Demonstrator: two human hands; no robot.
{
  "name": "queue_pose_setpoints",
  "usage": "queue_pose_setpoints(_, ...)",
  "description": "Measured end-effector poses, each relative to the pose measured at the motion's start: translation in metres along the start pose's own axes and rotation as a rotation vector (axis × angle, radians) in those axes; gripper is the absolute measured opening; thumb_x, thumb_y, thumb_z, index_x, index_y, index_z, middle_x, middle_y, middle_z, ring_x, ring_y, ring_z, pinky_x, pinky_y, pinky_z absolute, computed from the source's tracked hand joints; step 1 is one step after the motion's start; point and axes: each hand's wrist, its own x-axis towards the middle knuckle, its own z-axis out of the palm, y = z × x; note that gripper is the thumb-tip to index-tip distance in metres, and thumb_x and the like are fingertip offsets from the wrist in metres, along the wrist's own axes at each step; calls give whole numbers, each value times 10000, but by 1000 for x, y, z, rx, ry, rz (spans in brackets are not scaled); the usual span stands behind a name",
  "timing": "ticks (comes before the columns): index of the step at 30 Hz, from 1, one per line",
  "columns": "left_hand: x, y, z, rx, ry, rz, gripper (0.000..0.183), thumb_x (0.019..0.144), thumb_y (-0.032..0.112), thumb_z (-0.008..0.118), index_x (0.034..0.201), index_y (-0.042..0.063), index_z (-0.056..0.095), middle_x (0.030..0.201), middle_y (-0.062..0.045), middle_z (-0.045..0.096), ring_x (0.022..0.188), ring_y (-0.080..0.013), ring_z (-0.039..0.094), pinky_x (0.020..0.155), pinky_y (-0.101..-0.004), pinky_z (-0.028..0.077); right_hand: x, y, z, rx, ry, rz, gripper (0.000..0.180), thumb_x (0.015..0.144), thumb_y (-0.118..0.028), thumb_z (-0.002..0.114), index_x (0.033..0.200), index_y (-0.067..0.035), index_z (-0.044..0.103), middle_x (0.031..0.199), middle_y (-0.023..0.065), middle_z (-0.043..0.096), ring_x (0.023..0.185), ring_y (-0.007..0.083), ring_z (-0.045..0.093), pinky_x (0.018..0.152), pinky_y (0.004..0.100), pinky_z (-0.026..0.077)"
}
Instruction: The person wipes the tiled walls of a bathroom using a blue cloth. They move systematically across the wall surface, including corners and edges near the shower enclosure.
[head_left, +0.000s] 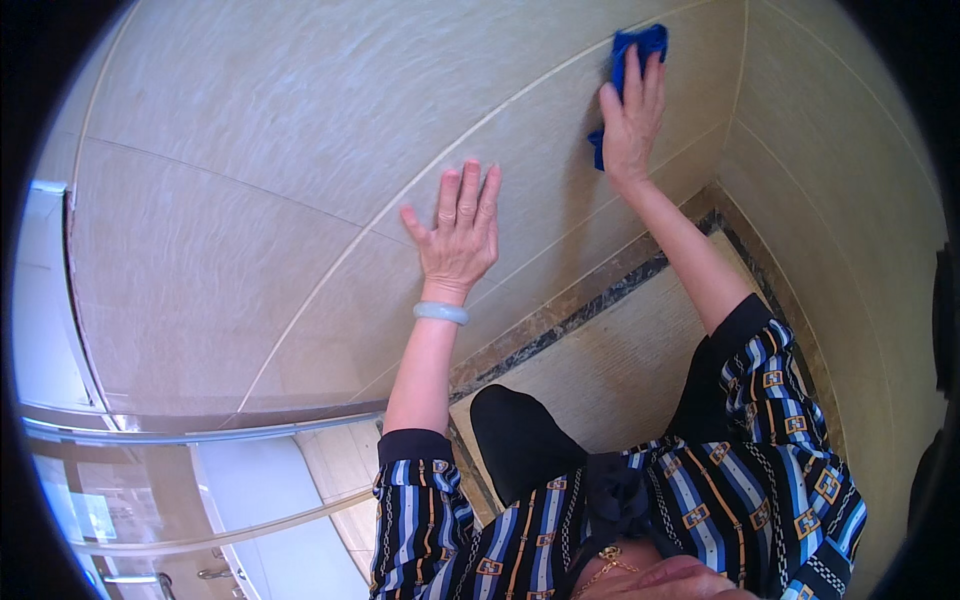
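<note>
A beige tiled wall (247, 112) fills most of the view before me. My right hand (634, 124) presses a crumpled blue cloth (628, 56) flat against it, high up near the corner. Part of the cloth pokes out below the thumb and past the fingertips; the palm hides the rest. Lower and to the left, my left hand (459, 232) lies on the tiles with fingers spread and nothing held. A pale bangle (441, 313) circles its wrist. Light grout lines run between the tiles beside both hands.
A second tiled wall (817, 195) meets this one at the right. Below, the textured floor (600, 360) has a dark marble border (555, 339). At lower left stands a glass panel with a curved rail (225, 538); a metal handle (214, 574) shows near it.
</note>
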Motion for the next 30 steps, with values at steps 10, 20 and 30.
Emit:
queue_pose_setpoints(10, -9, -15, -18, -683, 199, -71, 531, 858, 121, 634, 1371, 155, 500, 1412, -153, 483, 1328, -303, 464, 1200, -538, 78, -127, -65, -11, 64, -851, -696, 639, 884, -192, 562, 1501, -164, 399, 1602, 53, 294, 1492, 235, 225, 1196, 489, 157)
queue_pose_setpoints(20, -61, -39, -38, -151, 158, -301, 550, 920, 224, 558, 1449, 122, 452, 1544, -113, 387, 1453, -293, 322, 1154, -639, -22, 10, -84, 12, -5, -345, -1042, 613, 892, -192, 565, 1482, -292, 432, 1575, -79, 354, 1450, 99, 318, 1225, 522, 69)
queue_pose_setpoints(30, -34, -58, -47, 69, 117, -258, 579, 920, 282, 539, 1484, 188, 448, 1599, -40, 319, 1500, -222, 236, 1158, -656, -39, -96, -56, 2, 62, -768, -1484, 599, 927, -153, 491, 1515, -154, 379, 1611, -35, 295, 1462, 106, 296, 1193, 401, 237)
